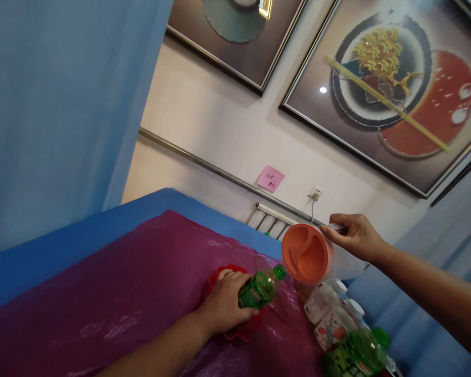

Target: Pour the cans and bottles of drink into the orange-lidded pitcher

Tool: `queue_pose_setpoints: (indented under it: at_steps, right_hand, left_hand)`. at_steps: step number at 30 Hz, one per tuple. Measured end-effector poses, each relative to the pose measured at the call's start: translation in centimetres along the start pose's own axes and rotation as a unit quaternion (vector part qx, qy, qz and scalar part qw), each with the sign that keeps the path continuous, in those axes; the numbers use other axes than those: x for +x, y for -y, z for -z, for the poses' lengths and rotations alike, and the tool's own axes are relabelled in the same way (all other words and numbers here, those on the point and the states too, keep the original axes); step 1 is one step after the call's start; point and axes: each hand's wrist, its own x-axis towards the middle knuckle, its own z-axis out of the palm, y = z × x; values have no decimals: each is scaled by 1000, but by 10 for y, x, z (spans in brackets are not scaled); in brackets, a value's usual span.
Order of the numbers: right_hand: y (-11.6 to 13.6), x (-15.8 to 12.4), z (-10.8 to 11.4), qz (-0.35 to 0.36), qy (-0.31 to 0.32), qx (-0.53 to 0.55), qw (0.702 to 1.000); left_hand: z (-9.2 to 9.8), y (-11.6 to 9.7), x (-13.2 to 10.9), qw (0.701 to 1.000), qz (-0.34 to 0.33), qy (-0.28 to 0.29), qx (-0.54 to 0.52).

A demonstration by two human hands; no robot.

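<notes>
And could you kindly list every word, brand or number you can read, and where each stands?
Nothing reads with certainty.
Pink note: two handwritten lines, too small to make out.
Green bottle in the left hand: label print too blurred.
Larger green bottle: label lettering too blurred.
White-capped bottles: label lettering too small.

- what is hanging at twelve o'clock?
- a dark-framed picture (235, 34) is running off the top edge, while a larger framed picture (382, 99) is showing a golden tree at two.
- and what is filling the sides?
- a blue curtain (62, 104) is covering ten o'clock, and another curtain (443, 230) is hanging at four.
- nearer the centre?
- a metal rail (211, 167) is slanting from ten towards four; a pink note (271, 178) is showing handwriting at three, and a wall socket (316, 191) is holding a plug farther out.
</notes>
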Motion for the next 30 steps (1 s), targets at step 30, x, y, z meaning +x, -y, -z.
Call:
queue_pose_setpoints:
  at_steps: [30]
  right_hand:
    - [3, 1, -1, 4, -4, -7, 1000]
  left_hand:
    - [2, -1, 0, 1000, -6, 6, 15]
